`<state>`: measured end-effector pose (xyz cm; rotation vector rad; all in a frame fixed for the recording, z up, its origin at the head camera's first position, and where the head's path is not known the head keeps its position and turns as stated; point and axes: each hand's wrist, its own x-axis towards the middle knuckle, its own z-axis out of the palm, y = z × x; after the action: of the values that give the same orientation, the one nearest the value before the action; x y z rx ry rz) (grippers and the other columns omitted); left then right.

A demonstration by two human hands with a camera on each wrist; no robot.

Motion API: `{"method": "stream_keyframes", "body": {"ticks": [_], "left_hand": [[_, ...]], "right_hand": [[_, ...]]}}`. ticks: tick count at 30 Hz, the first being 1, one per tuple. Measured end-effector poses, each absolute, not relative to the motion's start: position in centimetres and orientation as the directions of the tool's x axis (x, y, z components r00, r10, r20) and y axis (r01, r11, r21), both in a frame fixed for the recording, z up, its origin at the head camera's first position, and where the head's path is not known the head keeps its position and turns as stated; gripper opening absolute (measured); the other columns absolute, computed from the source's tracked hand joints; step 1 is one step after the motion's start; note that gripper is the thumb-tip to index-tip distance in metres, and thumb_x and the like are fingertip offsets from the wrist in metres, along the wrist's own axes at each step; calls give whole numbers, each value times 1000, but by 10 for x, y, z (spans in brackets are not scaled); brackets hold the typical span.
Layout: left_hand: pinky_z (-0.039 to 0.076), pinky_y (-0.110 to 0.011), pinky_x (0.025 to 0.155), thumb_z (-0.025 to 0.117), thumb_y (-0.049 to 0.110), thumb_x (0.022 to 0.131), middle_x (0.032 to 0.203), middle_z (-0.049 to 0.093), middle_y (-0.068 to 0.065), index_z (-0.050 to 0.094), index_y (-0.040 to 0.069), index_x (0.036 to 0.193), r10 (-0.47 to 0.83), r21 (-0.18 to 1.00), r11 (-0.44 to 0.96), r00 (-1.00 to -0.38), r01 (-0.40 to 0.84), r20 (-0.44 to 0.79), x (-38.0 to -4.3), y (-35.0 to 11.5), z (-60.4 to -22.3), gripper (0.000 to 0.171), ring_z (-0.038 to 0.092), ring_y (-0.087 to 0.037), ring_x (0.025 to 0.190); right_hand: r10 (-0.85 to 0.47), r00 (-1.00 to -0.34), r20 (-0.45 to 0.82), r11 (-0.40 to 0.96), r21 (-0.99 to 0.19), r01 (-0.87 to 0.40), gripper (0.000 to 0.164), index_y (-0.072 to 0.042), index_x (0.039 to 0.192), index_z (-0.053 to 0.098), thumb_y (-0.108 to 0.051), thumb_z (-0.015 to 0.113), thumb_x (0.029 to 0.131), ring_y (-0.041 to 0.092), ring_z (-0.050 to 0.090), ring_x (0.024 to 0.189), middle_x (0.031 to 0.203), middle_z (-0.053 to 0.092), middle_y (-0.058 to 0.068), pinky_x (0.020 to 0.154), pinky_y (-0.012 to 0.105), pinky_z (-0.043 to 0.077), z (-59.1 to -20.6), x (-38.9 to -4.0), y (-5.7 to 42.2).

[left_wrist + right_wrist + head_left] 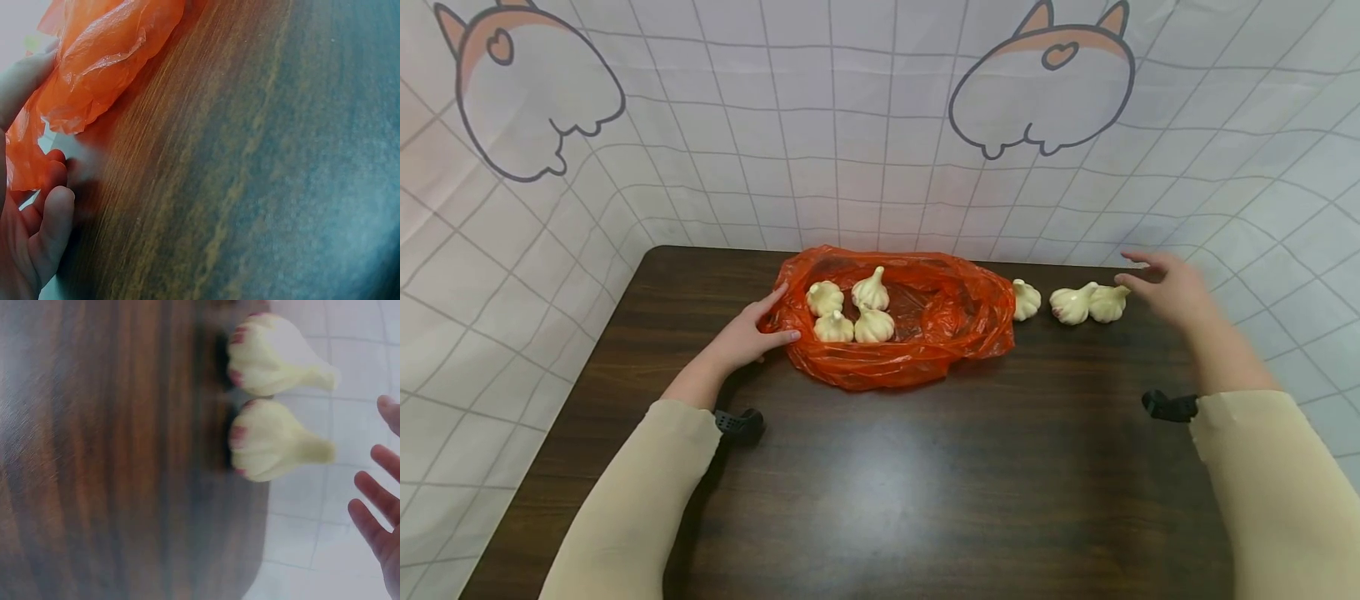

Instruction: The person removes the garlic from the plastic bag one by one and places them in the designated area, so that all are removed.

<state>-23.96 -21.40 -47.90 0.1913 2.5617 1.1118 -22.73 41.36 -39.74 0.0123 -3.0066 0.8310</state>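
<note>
A thin orange-red plastic bag [895, 367] lies spread wide at the back of the table, with several white garlic bulbs [871, 289] inside its left half. My left hand [745, 333] holds the bag's left edge between thumb and fingers; in the left wrist view the thumb [28, 78] lies against the plastic and some fingers curl below it. To the right, my right hand [1176, 292] hovers with fingers spread beside the rightmost garlic bulb [1107, 304], holding nothing. Another garlic bulb [1072, 303] stands against that one. Both show purplish bases in the right wrist view.
One more garlic bulb [1026, 300] sits right at the bag's right edge. Behind the dark wooden table [985, 467] hangs a white grid-patterned cloth [880, 125] with cartoon drawings, which also rises along both sides. Dark wrist cameras [741, 423] are strapped near both sleeves.
</note>
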Motion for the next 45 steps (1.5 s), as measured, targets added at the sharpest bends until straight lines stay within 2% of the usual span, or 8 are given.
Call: {"method": "stream_keyframes", "body": {"ticks": [10, 18, 28, 35, 41, 45], "left_hand": [[52, -35, 62, 68, 60, 87, 156, 21, -21, 12, 42, 158, 274, 728, 686, -930, 9, -246, -240, -211, -478, 93, 51, -31, 80], [52, -35, 62, 68, 59, 87, 154, 22, -21, 10, 43, 158, 280, 723, 691, -924, 7, -260, -240, -209, -477, 93, 50, -30, 76], [57, -36, 66, 69, 63, 84, 156, 18, -22, 10, 44, 158, 292, 722, 692, -910, -13, -296, -245, -210, -474, 96, 54, -35, 95], [59, -39, 67, 70, 58, 86, 157, 13, -22, 8, 42, 158, 309, 740, 672, -895, -34, -322, -245, -210, -471, 97, 48, -41, 114], [58, -38, 66, 69, 61, 85, 157, 16, -22, 9, 45, 158, 297, 736, 676, -904, -27, -307, -246, -212, -474, 95, 52, -39, 107], [58, -37, 64, 68, 63, 85, 156, 17, -22, 9, 45, 157, 293, 728, 685, -909, -18, -298, -245, -212, -476, 95, 55, -37, 98]], "right_hand": [[30, -996, 80, 844, -536, -18, 66, -17, 147, 50, -56, 58, 95, 48, 46, 126, 140, 50, 28, 87, 59, 43, -367, -216, 391], [-40, -992, 124, 847, -523, -99, 60, -17, 145, 54, -50, 62, 96, 47, 59, 112, 137, 54, 24, 84, 58, 48, -354, -216, 354], [-181, -973, 141, 810, -540, -229, 53, -21, 139, 60, -47, 65, 94, 38, 63, 104, 135, 58, 15, 87, 56, 49, -347, -222, 289], [-300, -949, 97, 797, -521, -305, 48, -23, 138, 62, -41, 68, 94, 30, 62, 106, 132, 61, 8, 91, 50, 50, -356, -231, 234], [-371, -924, 96, 780, -508, -366, 45, -21, 133, 66, -36, 73, 92, 24, 61, 101, 122, 66, 6, 86, 44, 50, -364, -236, 191], [-409, -910, 65, 770, -511, -383, 44, -24, 133, 66, -37, 72, 92, 22, 59, 103, 126, 65, 2, 84, 41, 48, -372, -238, 168]]}}
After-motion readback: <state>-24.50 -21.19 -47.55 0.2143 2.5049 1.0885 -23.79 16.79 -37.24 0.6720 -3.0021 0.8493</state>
